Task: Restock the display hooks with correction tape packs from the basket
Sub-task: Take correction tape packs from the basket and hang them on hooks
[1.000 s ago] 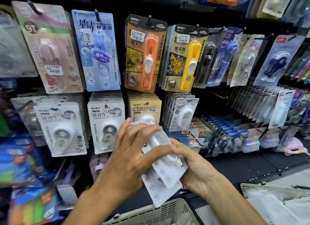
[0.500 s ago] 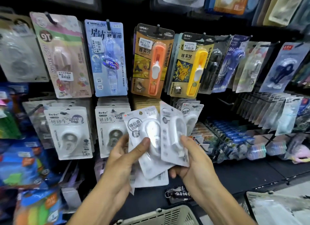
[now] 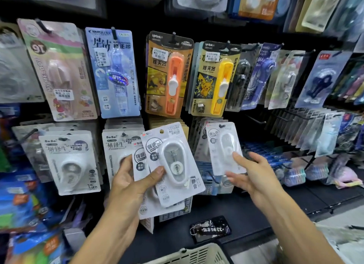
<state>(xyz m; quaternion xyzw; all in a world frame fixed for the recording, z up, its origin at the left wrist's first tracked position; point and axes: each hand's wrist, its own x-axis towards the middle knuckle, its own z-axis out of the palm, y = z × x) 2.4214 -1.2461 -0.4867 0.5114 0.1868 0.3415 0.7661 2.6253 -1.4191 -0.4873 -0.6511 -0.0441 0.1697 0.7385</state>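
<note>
Head view: the right hand (image 3: 254, 173) had just peeled one correction tape pack (image 3: 223, 147) off the stack (image 3: 171, 165), pinching it up by the lower hooks, perhaps already threading; the left hand (image 3: 128, 181) kept its grip clamped on the remainder above the basket (image 3: 197, 254)

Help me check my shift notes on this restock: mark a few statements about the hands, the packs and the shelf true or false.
1. The left hand holds several white packs fanned out. True.
2. The right hand is empty. False: it holds a single pack up by the lower row of hooks.
3. The orange tool pack hangs left of the yellow one. True.
4. A key tag hangs on an upper hook. False: it lies on the dark shelf, below the packs.
5. The basket sits at the bottom edge of the view. True.
</note>
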